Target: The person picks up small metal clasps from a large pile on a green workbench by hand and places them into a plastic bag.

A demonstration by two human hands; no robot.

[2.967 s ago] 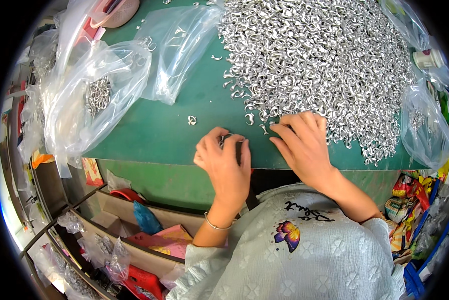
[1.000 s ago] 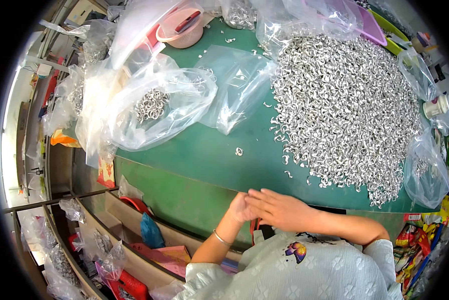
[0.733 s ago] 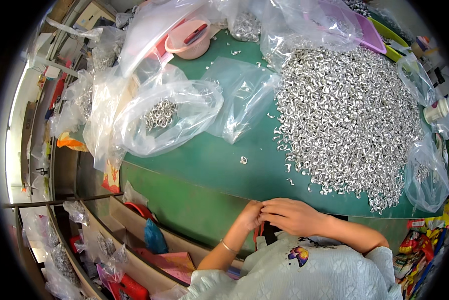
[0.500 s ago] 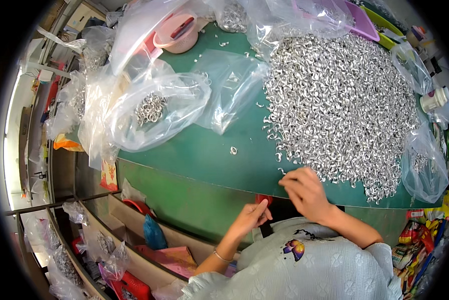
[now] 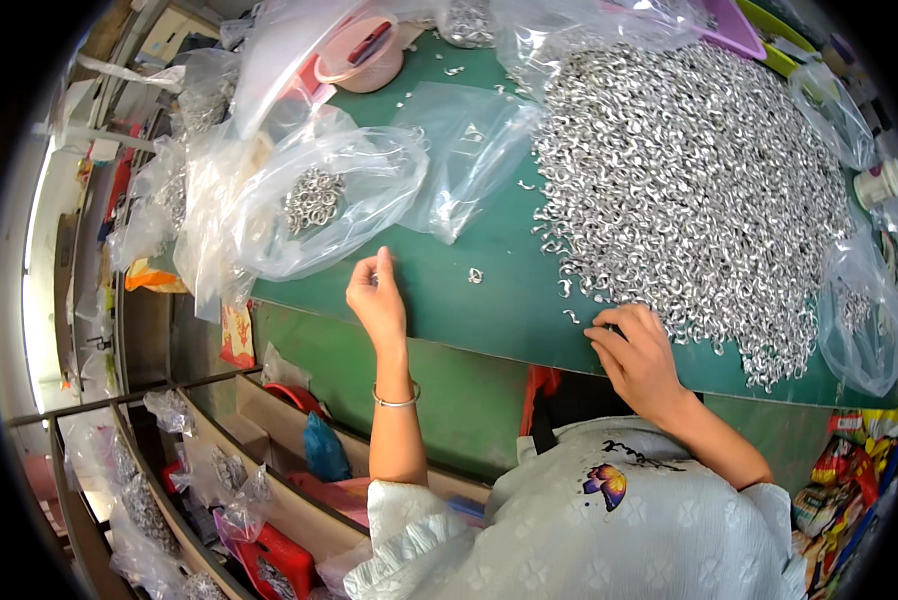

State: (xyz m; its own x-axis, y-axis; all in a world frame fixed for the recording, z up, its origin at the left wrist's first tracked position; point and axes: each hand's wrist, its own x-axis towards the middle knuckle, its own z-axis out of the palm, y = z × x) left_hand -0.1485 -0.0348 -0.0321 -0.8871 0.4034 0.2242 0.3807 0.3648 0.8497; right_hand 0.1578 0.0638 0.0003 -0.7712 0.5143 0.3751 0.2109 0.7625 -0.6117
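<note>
My left hand [image 5: 377, 303], with a bangle on its wrist, is raised over the table's near edge, just right of an open clear plastic bag [image 5: 369, 205]. Its thumb and fingertips are pinched; what they hold is too small to make out. Inside that bag lies a heap of silvery metal rings [image 5: 314, 200]. My right hand [image 5: 637, 358] hovers at the near left edge of a large pile of small, curved, silvery metal pieces [image 5: 689, 200]. Its fingers are bent and apart, with nothing visible in them. A loose curved piece [image 5: 571, 317] lies just left of its fingertips.
Another loose piece [image 5: 476, 275] rests on the green tabletop [image 5: 499, 315]. A flattened clear bag [image 5: 459, 170] lies beyond it. Farther back are a pink basket [image 5: 364, 65] and a purple tray [image 5: 734, 30]. Compartments with bagged parts stand at lower left.
My left hand has moved from near my body forward and left, toward the bag of rings. My right hand stays by the pile's edge. The view has shifted slightly.
</note>
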